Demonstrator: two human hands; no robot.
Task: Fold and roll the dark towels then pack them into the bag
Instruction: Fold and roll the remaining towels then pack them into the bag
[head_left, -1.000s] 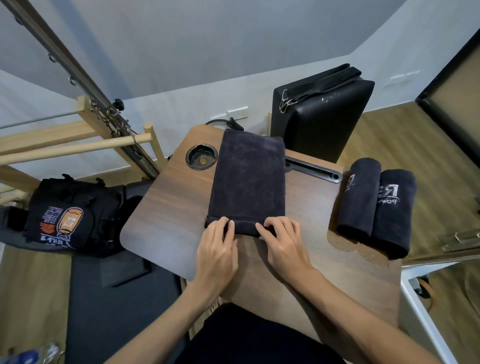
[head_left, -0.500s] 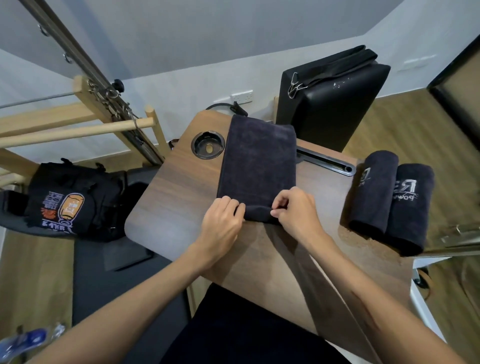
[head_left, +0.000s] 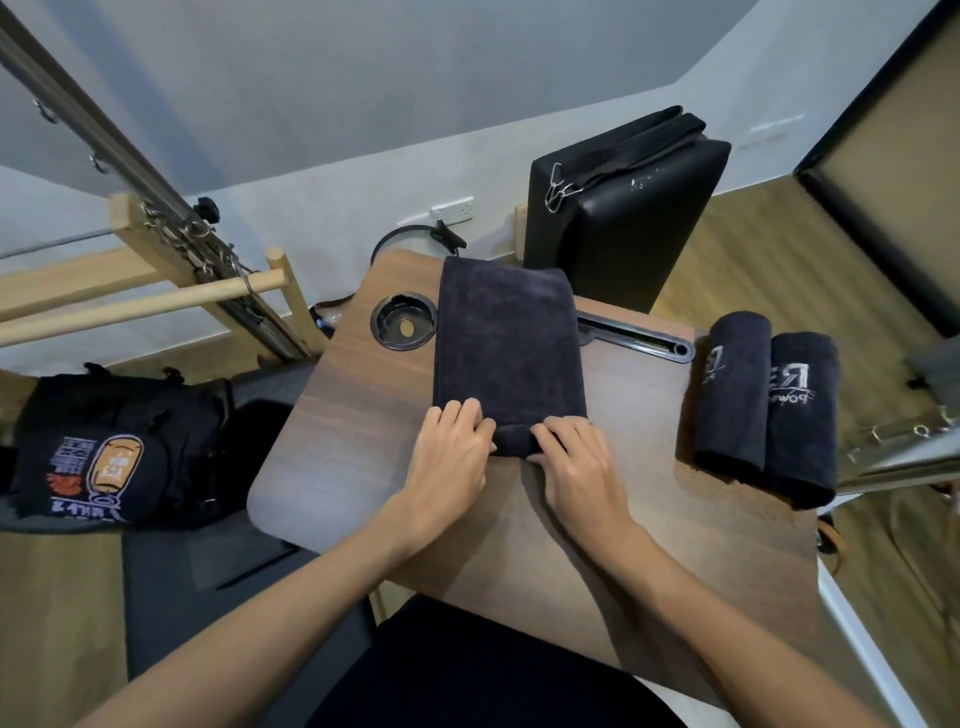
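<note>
A dark folded towel (head_left: 506, 338) lies lengthwise on the wooden table (head_left: 337, 441), its near end turned into a small roll. My left hand (head_left: 449, 454) grips the left part of that roll, fingers curled over it. My right hand (head_left: 576, 460) grips the right part, thumb under and fingers on top. Two rolled dark towels (head_left: 766, 405) with white lettering lie side by side at the table's right edge. A black bag (head_left: 98, 447) with an orange print sits low on the left, beside the table.
A round cup hole (head_left: 404, 321) and a long black slot (head_left: 636, 340) are set into the table's far side. A black padded case (head_left: 618, 218) stands behind the table. Wooden bars and a metal frame (head_left: 171, 249) rise at the left.
Both hands have moved up the towel with the roll, which has grown thicker at the near end. The flat part of the towel is shorter.
</note>
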